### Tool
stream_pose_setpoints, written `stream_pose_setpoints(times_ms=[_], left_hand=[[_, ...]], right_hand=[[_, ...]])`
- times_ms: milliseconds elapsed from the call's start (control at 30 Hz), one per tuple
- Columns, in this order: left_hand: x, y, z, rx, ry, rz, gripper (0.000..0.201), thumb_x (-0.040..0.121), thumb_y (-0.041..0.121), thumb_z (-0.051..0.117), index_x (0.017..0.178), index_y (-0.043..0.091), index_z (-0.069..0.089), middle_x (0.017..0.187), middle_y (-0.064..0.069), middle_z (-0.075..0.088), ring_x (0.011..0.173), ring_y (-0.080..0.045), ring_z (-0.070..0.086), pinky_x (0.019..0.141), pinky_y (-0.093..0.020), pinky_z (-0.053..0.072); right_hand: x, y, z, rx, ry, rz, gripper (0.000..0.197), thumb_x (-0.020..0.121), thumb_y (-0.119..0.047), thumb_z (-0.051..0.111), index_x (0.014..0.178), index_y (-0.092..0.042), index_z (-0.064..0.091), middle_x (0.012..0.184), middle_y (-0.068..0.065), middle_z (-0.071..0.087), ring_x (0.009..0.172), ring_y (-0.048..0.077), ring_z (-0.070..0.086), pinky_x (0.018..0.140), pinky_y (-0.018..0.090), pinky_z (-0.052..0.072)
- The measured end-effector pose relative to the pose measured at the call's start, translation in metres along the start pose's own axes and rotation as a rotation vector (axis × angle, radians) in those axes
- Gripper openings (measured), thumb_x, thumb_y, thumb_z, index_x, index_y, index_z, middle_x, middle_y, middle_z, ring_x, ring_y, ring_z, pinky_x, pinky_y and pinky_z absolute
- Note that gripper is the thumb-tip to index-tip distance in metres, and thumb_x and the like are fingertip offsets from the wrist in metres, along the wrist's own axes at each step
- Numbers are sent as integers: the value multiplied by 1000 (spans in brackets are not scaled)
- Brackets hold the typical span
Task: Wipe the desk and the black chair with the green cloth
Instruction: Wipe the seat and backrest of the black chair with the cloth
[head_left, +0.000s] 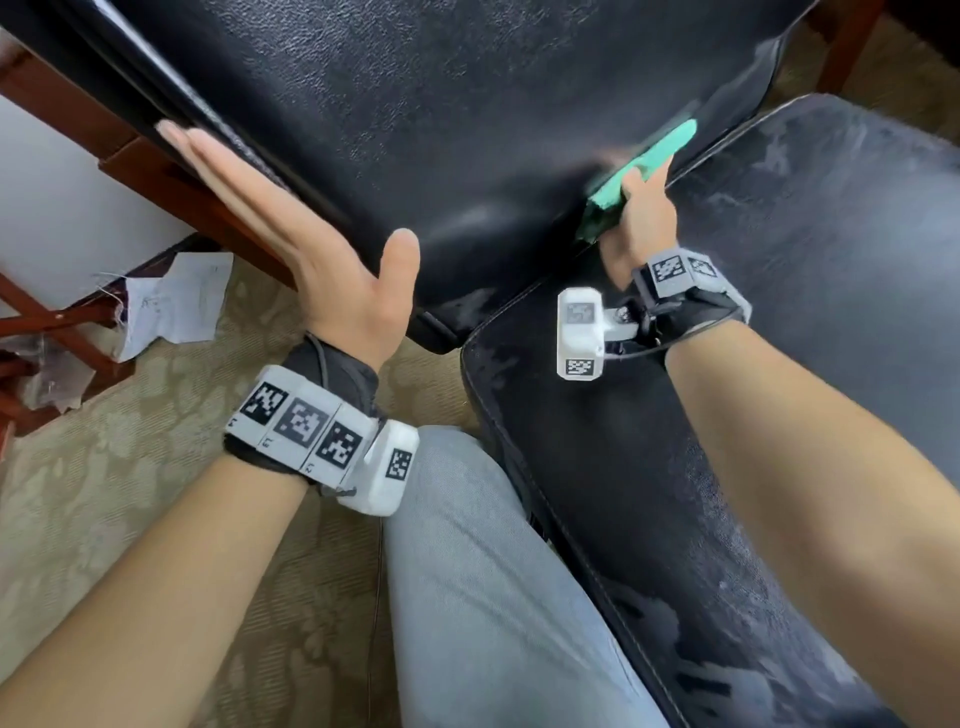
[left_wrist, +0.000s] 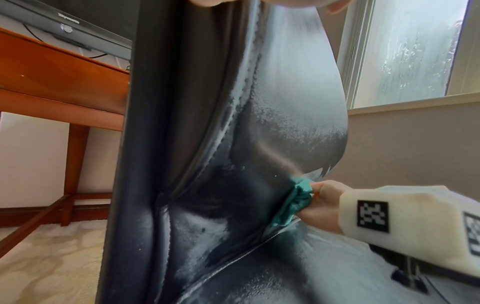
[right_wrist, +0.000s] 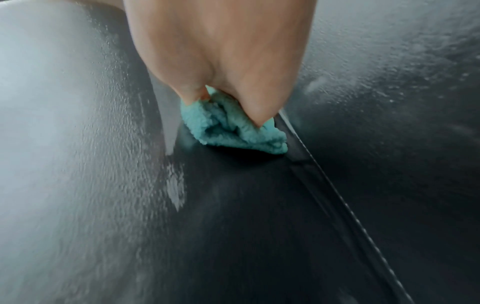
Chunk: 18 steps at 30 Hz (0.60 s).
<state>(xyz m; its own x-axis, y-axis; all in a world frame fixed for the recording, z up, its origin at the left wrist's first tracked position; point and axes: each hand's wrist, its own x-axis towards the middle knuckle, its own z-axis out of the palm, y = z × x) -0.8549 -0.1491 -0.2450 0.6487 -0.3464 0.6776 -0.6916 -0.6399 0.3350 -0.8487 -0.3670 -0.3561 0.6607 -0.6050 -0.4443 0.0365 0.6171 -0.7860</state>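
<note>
— Chair time now? How far are you?

— Yes. My right hand (head_left: 636, 223) is squeezed tight around the green cloth (head_left: 644, 169), all bunched up. The cloth is pressed on the black chair (head_left: 415, 104), low on the back part, right by the crack where the back meets the seat (head_left: 779, 364). My left hand (head_left: 291, 234) is flat with straight fingers. It holds nothing and lies along the side edge of the chair back.

— Is the chair clean yet?

— Not all of it, I think. Around the cloth the back looks dark and smooth. The seat has lots of pale, dusty-looking patches, so I guess that part is left.

— And the desk?

— I see a brown wooden desk (left_wrist: 59, 67) behind the chair. I cannot tell if it is wiped or not.

— Count things for me!

— One chair, one cloth, one desk, two hands. One screen (left_wrist: 64, 18) sits on the desk. Some crumpled paper (head_left: 176, 301) lies on the carpet (head_left: 130, 493) under it.
</note>
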Motion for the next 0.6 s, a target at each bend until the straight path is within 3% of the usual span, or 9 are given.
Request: stream_pose_setpoints(times_ms=[33, 67, 100, 167, 233, 333, 433, 467, 600], left_hand=[[0, -1, 1, 1, 2, 0, 107, 85, 48, 46, 124, -39, -4, 133, -56, -4, 130, -66, 1, 114, -46, -1], [0, -1, 1, 3, 3, 1, 110, 86, 53, 44, 124, -38, -3, 133, -56, -4, 130, -66, 1, 114, -46, -1], [0, -1, 1, 6, 3, 2, 111, 87, 56, 42, 124, -38, -3, 133, -56, -3, 130, -66, 2, 115, -45, -1], [0, 0, 0, 19, 9, 11, 110, 87, 55, 42, 123, -39, -2, 132, -57, -2, 129, -67, 3, 115, -36, -3], [-1, 1, 0, 28, 12, 20, 105, 85, 49, 43, 122, -40, -2, 131, -57, -1, 128, -68, 4, 115, -29, -4], [-3, 0, 1, 29, -4, 15, 106, 88, 52, 40, 122, -40, -1, 131, -58, -1, 127, -69, 3, 114, -25, -7], [-3, 0, 0, 30, -13, 14, 109, 90, 59, 34, 121, -40, -1, 130, -59, -1, 127, -70, 4, 113, -22, -8], [-3, 0, 0, 36, -14, 18, 110, 90, 59, 34, 121, -41, -1, 129, -59, -1, 126, -70, 4, 113, -21, -8], [0, 0, -4, 53, -6, 64, 103, 86, 45, 44, 118, -42, 0, 126, -61, 0, 123, -73, 5, 112, -17, -8]], right_hand=[[0, 3, 1, 18, 19, -27, 36, 98, -10, 40, 134, -8, 43, 88, 5, 56, 74, 17, 56, 65, 28, 47], [-6, 10, 4, -41, 15, -29, 25, 99, -11, 39, 121, -8, 50, 81, 2, 53, 68, 14, 52, 62, 26, 44], [-13, 21, 9, -28, -22, 19, 25, 99, -14, 40, 120, -6, 50, 80, -1, 50, 68, 12, 50, 64, 25, 43], [-31, 50, 20, -65, -119, 134, 56, 91, -24, 47, 143, -12, 32, 89, -2, 52, 77, 12, 52, 73, 28, 44], [-54, 79, 30, -93, -234, 230, 80, 81, -27, 48, 152, -22, 11, 112, 1, 53, 97, 18, 55, 91, 35, 46], [-92, 96, 43, -190, -327, 245, 75, 95, -17, 43, 152, -21, -6, 142, 7, 40, 128, 26, 43, 112, 41, 31], [-105, 106, 45, -301, -423, 239, 73, 99, -16, 38, 149, -17, -16, 153, 4, 26, 129, 19, 39, 101, 21, 30], [-106, 110, 45, -332, -441, 235, 75, 99, -18, 39, 149, -18, -17, 153, 4, 25, 125, 19, 42, 99, 22, 33], [-109, 118, 49, -378, -456, 179, 84, 97, -26, 45, 147, -20, -22, 155, 7, 24, 128, 23, 42, 110, 39, 33]])
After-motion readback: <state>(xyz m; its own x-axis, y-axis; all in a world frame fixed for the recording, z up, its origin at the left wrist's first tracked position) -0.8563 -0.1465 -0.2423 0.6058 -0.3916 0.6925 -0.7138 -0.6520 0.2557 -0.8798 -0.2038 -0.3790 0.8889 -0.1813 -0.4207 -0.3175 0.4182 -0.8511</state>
